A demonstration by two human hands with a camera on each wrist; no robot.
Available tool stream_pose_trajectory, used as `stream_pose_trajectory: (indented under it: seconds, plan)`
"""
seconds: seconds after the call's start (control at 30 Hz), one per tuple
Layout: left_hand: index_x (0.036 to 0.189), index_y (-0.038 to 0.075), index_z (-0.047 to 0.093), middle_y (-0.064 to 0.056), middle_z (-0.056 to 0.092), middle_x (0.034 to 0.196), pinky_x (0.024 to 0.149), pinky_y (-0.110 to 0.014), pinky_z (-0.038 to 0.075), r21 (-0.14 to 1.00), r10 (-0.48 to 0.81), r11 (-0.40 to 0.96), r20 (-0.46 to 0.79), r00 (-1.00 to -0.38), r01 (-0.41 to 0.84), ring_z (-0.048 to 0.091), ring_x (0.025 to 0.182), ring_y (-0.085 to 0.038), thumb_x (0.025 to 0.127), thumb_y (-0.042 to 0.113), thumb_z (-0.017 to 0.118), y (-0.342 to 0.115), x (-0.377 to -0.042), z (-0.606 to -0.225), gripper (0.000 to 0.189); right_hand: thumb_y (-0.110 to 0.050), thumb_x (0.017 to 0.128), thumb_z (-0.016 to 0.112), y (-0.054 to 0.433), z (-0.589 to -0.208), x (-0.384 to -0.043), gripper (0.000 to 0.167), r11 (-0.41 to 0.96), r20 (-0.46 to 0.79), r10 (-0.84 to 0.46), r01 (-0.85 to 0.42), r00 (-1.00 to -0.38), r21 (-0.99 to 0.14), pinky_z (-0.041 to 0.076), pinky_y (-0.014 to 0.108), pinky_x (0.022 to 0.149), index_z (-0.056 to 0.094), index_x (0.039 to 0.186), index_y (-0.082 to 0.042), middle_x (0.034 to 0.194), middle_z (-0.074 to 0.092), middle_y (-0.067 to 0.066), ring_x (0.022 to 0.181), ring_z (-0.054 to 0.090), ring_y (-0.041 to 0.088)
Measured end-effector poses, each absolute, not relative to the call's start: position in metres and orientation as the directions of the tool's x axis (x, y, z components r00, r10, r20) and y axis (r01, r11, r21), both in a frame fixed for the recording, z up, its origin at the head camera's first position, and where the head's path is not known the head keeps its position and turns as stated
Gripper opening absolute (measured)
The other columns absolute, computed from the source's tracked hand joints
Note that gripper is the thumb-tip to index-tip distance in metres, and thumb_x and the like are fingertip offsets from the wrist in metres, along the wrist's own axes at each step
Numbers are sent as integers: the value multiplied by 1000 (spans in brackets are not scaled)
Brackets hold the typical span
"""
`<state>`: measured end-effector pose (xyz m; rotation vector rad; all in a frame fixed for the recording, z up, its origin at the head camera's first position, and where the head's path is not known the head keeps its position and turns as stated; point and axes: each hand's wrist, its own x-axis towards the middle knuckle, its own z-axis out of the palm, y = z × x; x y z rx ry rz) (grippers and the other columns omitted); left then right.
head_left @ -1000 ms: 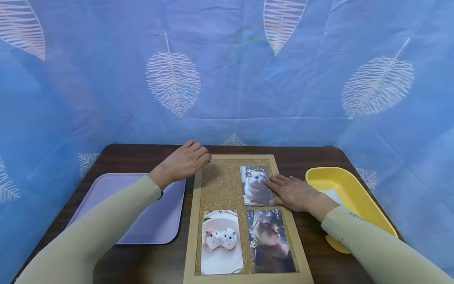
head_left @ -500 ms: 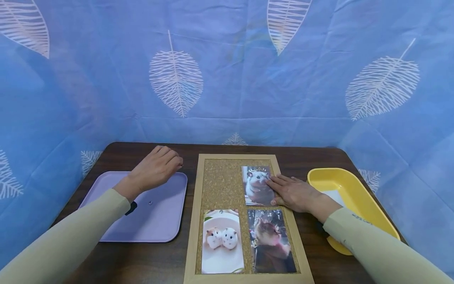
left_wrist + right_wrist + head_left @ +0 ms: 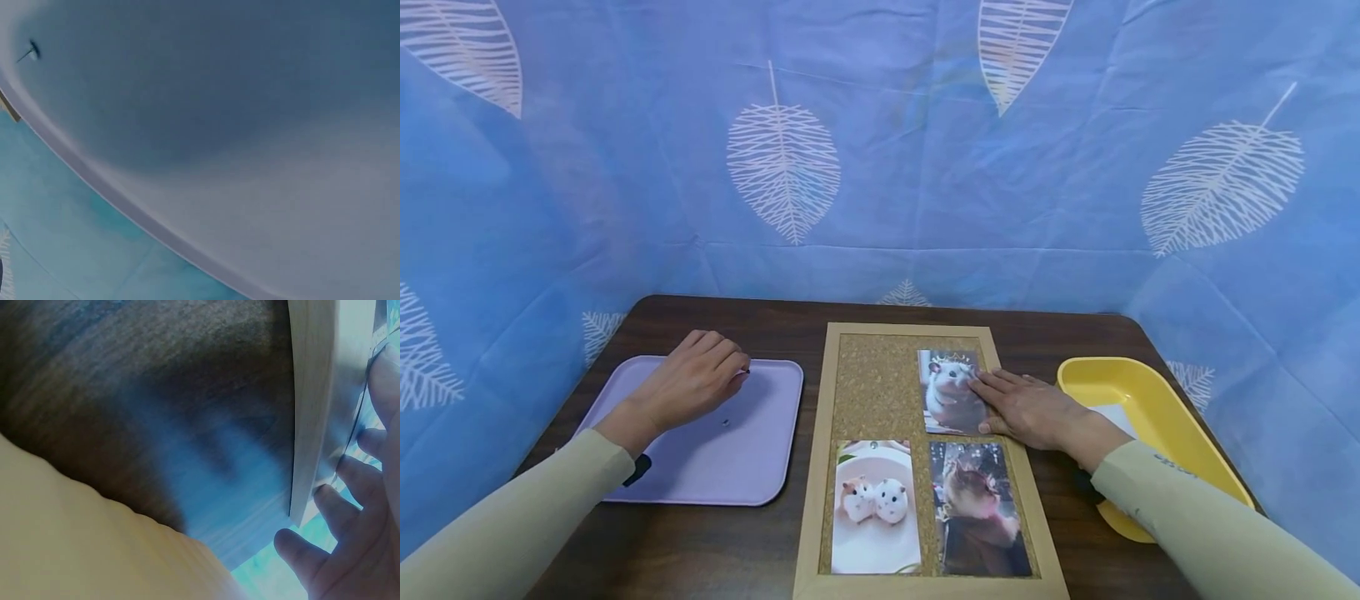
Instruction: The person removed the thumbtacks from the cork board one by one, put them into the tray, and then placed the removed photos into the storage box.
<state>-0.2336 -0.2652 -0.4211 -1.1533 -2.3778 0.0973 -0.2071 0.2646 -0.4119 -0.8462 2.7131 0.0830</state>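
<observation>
My left hand hovers over the lilac tray, its fingers bent downward and the fingertips hidden; I cannot tell whether they hold anything. A small thumbtack lies on that tray, near its rim in the left wrist view. My right hand rests with its fingers stretched out on the right edge of a photo of a crowned hamster. This photo lies at the upper right of a wood-framed corkboard. Below are a photo of two hamsters and a darker animal photo.
A yellow bin with a white sheet in it stands right of the board, partly behind my right forearm. The dark wooden table runs back to a blue leaf-patterned curtain.
My left hand has moved left, from above the upper left of the corkboard to above the lilac tray. My right hand has stayed on the crowned hamster photo.
</observation>
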Motion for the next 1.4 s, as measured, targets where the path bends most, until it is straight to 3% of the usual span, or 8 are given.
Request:
stream_pose_trajectory:
  seconds: [0.37, 0.73, 1.0, 1.4]
  plan:
    - [105, 9, 66, -7, 64, 99, 82, -41, 49, -288, 772, 626, 361, -524, 724, 57, 93, -27, 85, 19, 86, -275, -223, -434, 30, -49, 110, 51, 268, -412, -206, 72, 818, -274, -561, -573, -781, -42, 33, 67, 120, 34, 165, -6, 170, 32, 22, 156, 30, 49]
    - [97, 9, 68, -6, 64, 94, 74, -39, 42, -297, 739, 674, 290, -608, 677, 51, 86, -25, 87, 21, 87, -280, -219, -439, 25, -49, 110, 51, 268, -413, -208, 72, 816, -273, -561, -577, -781, -29, 35, 68, 118, 35, 164, -5, 169, 34, 22, 155, 31, 49]
    - [95, 11, 66, -5, 62, 93, 73, -41, 42, -267, 737, 673, 317, -597, 690, 50, 85, -25, 86, 19, 86, -285, -218, -439, 24, -47, 109, 53, 267, -412, -207, 71, 805, -255, -576, -592, -777, -13, 38, 67, 117, 38, 163, -4, 168, 36, 23, 154, 34, 49]
    - [98, 11, 68, -5, 65, 96, 75, -40, 44, -209, 691, 717, 343, -636, 666, 55, 89, -25, 83, 19, 89, -282, -213, -430, 27, -48, 109, 52, 265, -411, -207, 71, 806, -265, -575, -592, -774, -19, 37, 66, 118, 37, 164, -4, 168, 35, 23, 154, 33, 49]
